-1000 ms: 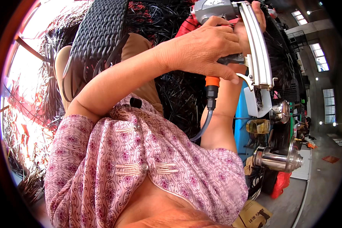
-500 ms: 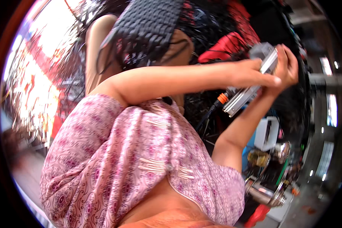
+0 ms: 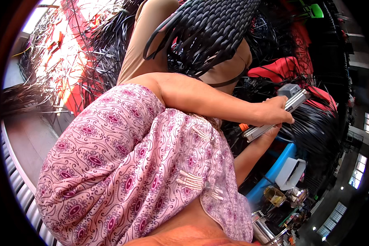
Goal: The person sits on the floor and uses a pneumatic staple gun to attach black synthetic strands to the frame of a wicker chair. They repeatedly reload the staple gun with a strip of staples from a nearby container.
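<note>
A silver-grey air staple gun (image 3: 258, 132) with a long metal magazine, a dark grey head and an orange hose fitting is held off to my right. My left hand (image 3: 272, 111) reaches across my body, its fingers closed over the magazine. From below, my right hand (image 3: 270, 132) is at the underside of the gun, mostly hidden behind it; how its fingers lie does not show. A black woven panel (image 3: 219, 35) with loose strand ends and a rounded strap edge lies over tan-trousered legs (image 3: 149, 35), above my left forearm.
Black plastic strands (image 3: 315, 127) lie in a heap on the right, with more at the far left (image 3: 102, 53). Red cloth (image 3: 274, 67) shows among them. On the right stand a blue container (image 3: 270, 172), a white plastic bin (image 3: 290, 174), a glass jar (image 3: 274, 196) and a metal vessel (image 3: 262, 229).
The view has turned, so the panel and legs sit further right. The gun is lower in view. My right hand's fingers, earlier seen at the gun's upper end, are now mostly hidden behind it.
</note>
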Demonstrator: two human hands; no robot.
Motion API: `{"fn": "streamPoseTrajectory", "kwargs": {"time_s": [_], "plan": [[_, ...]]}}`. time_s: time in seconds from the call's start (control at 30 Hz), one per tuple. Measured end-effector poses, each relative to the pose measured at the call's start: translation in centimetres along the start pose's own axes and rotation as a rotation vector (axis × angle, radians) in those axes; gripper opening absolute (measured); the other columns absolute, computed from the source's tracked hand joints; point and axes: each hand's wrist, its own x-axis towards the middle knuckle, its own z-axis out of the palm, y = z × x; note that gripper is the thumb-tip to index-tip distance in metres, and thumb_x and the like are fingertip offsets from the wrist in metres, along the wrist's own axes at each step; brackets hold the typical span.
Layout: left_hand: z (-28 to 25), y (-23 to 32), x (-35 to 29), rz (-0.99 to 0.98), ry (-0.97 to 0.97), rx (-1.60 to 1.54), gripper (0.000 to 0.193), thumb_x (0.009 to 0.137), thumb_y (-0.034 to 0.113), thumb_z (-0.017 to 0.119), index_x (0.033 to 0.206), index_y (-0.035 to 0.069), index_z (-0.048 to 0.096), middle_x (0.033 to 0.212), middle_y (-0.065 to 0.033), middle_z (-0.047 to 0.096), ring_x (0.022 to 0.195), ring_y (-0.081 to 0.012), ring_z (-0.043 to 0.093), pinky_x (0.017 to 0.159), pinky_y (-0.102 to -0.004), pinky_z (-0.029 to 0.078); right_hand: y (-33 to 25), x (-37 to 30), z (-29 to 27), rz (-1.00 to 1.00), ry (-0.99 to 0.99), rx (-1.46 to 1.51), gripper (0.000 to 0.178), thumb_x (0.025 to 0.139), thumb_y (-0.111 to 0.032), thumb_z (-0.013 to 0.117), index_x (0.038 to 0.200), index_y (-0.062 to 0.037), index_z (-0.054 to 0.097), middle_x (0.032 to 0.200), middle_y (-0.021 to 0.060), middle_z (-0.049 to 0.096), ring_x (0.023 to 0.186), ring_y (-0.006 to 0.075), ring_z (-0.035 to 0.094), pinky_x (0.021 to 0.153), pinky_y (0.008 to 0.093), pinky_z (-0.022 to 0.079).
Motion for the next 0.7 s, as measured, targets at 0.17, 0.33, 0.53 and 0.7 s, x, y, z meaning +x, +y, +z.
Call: {"fn": "streamPoseTrajectory", "kwargs": {"time_s": [0.17,0.33,0.53,0.7], "plan": [[1.5,-1.1,0.9,0.060,-0.091,-0.290,0.023,0.074,0.015,0.071,0.083,0.001,0.055,0.056,-0.0033,0.054,0.045,-0.0124,0.052,0.043,-0.0278,0.042,2.7,-1.1,-3.0,0.117,-0.047,0.160,0.034,0.094,-0.017,0.055,0.122,0.0012,0.055,0.104,0.0082,0.057,0.096,0.0176,0.057,0.088,0.0299,0.048],[1.3,0.2,0.7,0.032,-0.245,-0.282,0.028,0.082,0.025,0.069,0.077,0.001,0.056,0.057,-0.0041,0.055,0.041,-0.0148,0.052,0.034,-0.0283,0.040,1.6,-2.2,-4.3,0.124,-0.164,0.290,0.033,0.091,-0.017,0.059,0.119,-0.0001,0.055,0.097,0.0049,0.053,0.090,0.0155,0.054,0.085,0.0293,0.048],[-1.2,8.2,-4.4,0.194,-0.241,0.789,0.059,0.086,0.057,0.056,0.088,-0.002,0.064,0.074,-0.0141,0.061,0.072,-0.0288,0.065,0.061,-0.0417,0.051,-0.7,-3.4,-4.0,0.090,-0.370,0.473,0.034,0.088,-0.016,0.065,0.117,-0.0017,0.056,0.088,0.0009,0.049,0.082,0.0130,0.052,0.080,0.0285,0.048],[-8.9,11.2,-13.4,0.607,0.037,0.983,0.039,0.091,0.040,0.058,0.091,0.003,0.066,0.083,-0.0129,0.062,0.083,-0.0321,0.063,0.070,-0.0408,0.051,-2.3,-5.0,-1.7,0.117,-0.684,0.665,0.035,0.085,-0.016,0.069,0.115,-0.0031,0.056,0.081,-0.0024,0.046,0.075,0.0109,0.049,0.077,0.0279,0.048]]}}
